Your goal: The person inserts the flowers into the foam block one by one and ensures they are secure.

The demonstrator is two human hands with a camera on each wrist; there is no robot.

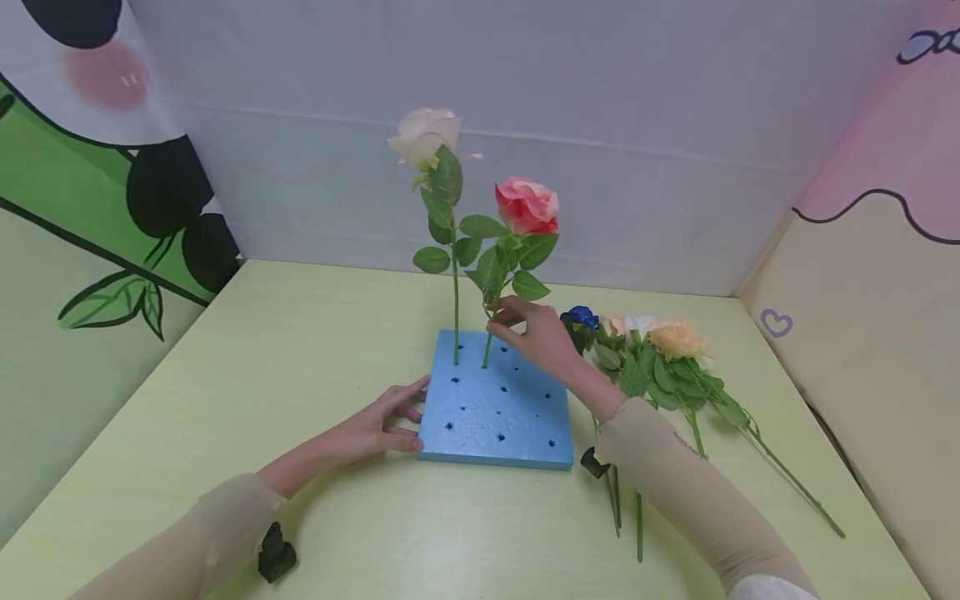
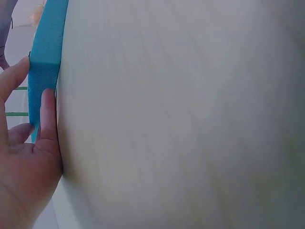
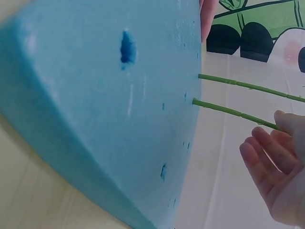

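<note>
A blue foam board [image 1: 480, 408] dotted with holes lies flat on the table. Two artificial roses stand upright in its far part: a white rose [image 1: 427, 136] and, to its right, a shorter pink rose [image 1: 527, 206]. My right hand [image 1: 538, 335] pinches the pink rose's stem [image 3: 228, 110] between thumb and fingers, below the leaves and above the board. The stem's lower end meets the foam. At the board's left edge, my left hand [image 1: 378, 423] rests with its fingers lightly bent against the side; in the left wrist view one finger [image 2: 47, 112] lies along that edge.
Right of the board lies a pile of loose flowers, with a blue rose [image 1: 581, 317], a peach rose [image 1: 677, 339] and long stems [image 1: 798, 479] pointing towards the front. A pale cloth wall [image 1: 315, 167] rises behind the table [image 1: 300, 350]. Printed panels stand on both sides.
</note>
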